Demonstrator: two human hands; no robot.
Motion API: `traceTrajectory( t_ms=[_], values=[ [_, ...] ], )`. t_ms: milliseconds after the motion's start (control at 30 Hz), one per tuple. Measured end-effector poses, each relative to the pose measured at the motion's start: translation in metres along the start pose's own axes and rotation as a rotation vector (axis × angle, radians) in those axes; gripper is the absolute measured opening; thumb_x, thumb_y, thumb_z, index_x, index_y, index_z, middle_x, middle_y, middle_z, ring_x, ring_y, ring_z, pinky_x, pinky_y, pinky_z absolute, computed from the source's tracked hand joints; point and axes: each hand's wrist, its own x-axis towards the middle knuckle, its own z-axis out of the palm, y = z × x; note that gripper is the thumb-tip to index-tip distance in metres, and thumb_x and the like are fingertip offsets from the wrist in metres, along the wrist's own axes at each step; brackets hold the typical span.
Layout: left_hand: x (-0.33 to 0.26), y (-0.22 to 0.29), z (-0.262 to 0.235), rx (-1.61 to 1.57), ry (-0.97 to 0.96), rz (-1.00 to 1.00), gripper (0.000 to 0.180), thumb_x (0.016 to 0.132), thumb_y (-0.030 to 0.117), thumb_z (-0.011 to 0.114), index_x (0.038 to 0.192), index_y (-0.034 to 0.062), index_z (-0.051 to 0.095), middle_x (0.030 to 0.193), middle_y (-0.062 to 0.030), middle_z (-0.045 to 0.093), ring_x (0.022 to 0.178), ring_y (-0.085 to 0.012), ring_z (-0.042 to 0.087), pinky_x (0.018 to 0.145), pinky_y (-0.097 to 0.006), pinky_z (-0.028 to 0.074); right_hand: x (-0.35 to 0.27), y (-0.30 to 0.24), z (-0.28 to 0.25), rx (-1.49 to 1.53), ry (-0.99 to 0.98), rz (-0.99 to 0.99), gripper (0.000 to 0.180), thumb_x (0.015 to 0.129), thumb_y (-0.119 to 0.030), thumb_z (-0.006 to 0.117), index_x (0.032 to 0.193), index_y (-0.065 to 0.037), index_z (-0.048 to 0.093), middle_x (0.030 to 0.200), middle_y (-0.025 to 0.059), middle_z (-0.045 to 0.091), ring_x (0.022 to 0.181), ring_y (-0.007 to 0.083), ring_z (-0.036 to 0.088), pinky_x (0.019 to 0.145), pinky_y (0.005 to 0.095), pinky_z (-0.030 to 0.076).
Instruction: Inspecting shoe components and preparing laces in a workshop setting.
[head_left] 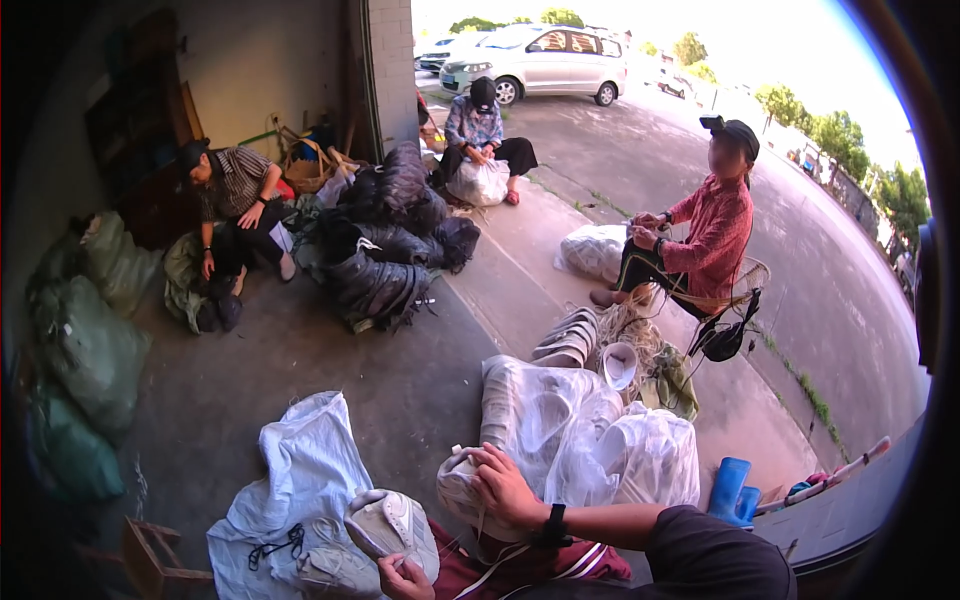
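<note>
Low in the view, my left hand pinches the lower edge of a light beige shoe upper, its eyelet side facing up. My right hand, with a black band on the wrist, curls its fingers over a beige bundle of nested shoe uppers by my lap; its thumb is hidden. A pale strip hangs down between the two hands. On the white woven sack to the left lie another pale shoe upper and a black cord.
Clear plastic bags of shoe parts stand just ahead. Blue boots are at right, a wooden stool at lower left. Black bundles are piled farther off. Three people sit around, one in a red shirt.
</note>
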Motion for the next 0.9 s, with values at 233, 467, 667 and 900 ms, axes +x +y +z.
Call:
traceTrajectory(
  t_ms=[233,467,667,900],
  values=[
    [0.004,0.013,0.004,0.038,0.026,0.019,0.028,0.094,0.029,0.057,0.098,0.0010,0.056,0.083,-0.0126,0.060,0.073,-0.0251,0.060,0.066,-0.035,0.050,0.000,0.008,-0.006,0.030,0.027,0.015,0.018,0.090,-0.015,0.058,0.099,0.001,0.058,0.128,0.0179,0.050,0.131,0.0403,0.037,0.108,0.0470,0.031],
    [0.003,0.016,0.015,0.095,0.019,-0.006,0.031,0.094,0.032,0.056,0.100,0.0011,0.056,0.085,-0.0138,0.060,0.075,-0.0268,0.060,0.068,-0.036,0.050,0.001,0.021,-0.019,0.071,0.037,0.026,0.017,0.089,-0.015,0.058,0.097,0.001,0.059,0.127,0.0178,0.051,0.131,0.0396,0.037,0.108,0.0470,0.031],
    [0.008,0.031,0.018,0.154,-0.009,0.023,0.031,0.094,0.029,0.055,0.105,0.0004,0.055,0.089,-0.0154,0.060,0.078,-0.0293,0.060,0.071,-0.037,0.049,0.005,0.028,-0.028,0.109,0.056,0.037,0.018,0.090,-0.016,0.057,0.095,0.001,0.060,0.129,0.0173,0.051,0.130,0.0391,0.038,0.108,0.0466,0.032],
    [0.007,0.043,0.026,0.269,-0.045,0.026,0.028,0.094,0.022,0.053,0.109,-0.0020,0.052,0.092,-0.0182,0.059,0.083,-0.0328,0.059,0.074,-0.039,0.049,0.006,0.042,-0.039,0.152,0.079,0.017,0.017,0.091,-0.018,0.056,0.090,-0.001,0.058,0.130,0.0159,0.051,0.128,0.0384,0.041,0.105,0.0470,0.033]
  ],
)
